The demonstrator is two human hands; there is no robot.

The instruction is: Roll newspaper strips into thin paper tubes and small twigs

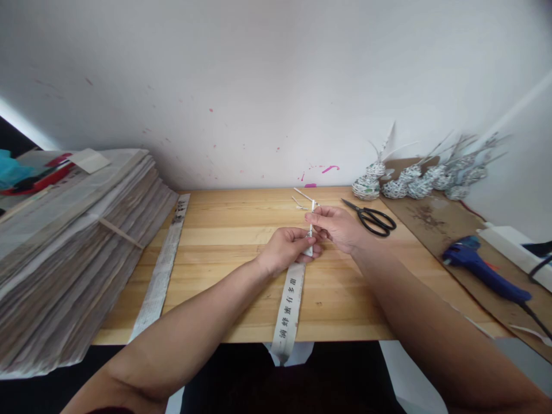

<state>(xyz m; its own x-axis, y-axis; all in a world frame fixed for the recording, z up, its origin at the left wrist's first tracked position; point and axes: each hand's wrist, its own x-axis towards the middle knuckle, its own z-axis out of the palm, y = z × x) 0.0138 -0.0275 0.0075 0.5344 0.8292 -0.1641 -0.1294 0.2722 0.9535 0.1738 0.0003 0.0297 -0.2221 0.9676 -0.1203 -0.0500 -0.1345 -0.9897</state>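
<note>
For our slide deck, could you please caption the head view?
Left hand and right hand pinch a thin roll, a printed strip hanging off the table.

Just right of the right hand (336, 227): black metal scissors with looped handles (365, 214)
Farther right of it: corded blue plastic glue gun (487, 273), flat brown cardboard sheet (457, 233), oblong white power strip (504, 242)
Beyond it, rightward: whitish woven-paper gourd shapes (365, 187)
Well left of the left hand (285, 247): thick greyish paper stack (103, 259)
Ahead of both: white pink-flecked wall (259, 75)
</note>
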